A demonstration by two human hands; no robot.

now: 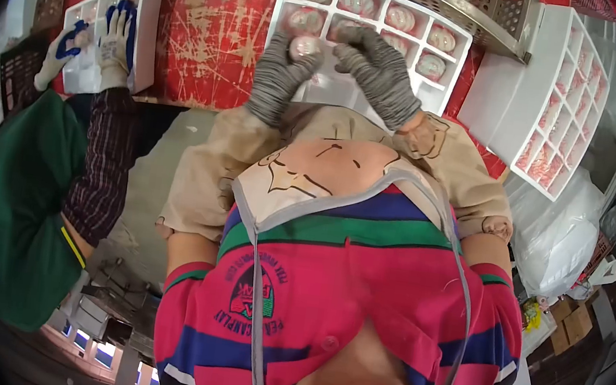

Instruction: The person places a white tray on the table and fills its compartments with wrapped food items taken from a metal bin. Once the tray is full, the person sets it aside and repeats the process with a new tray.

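Note:
A white compartment tray [451,31] lies on a red surface, and several of its cells hold round pinkish wrapped items [400,17]. My left hand [278,73], in a grey knit glove, grips one such round item [304,46] over the tray's near left cells. Just to its right, my right hand [378,70], also in a grey glove, hovers over the tray's middle. Its fingers are bent and spread, close to the held item, and I see nothing in it. The tray's near cells are hidden under both hands.
At the left, a co-worker's hands in white and blue gloves [115,42] rest on a second white tray [147,26]. A stack of white trays [564,108] stands at the right beside plastic bags [564,232]. A perforated metal shelf [498,20] runs above.

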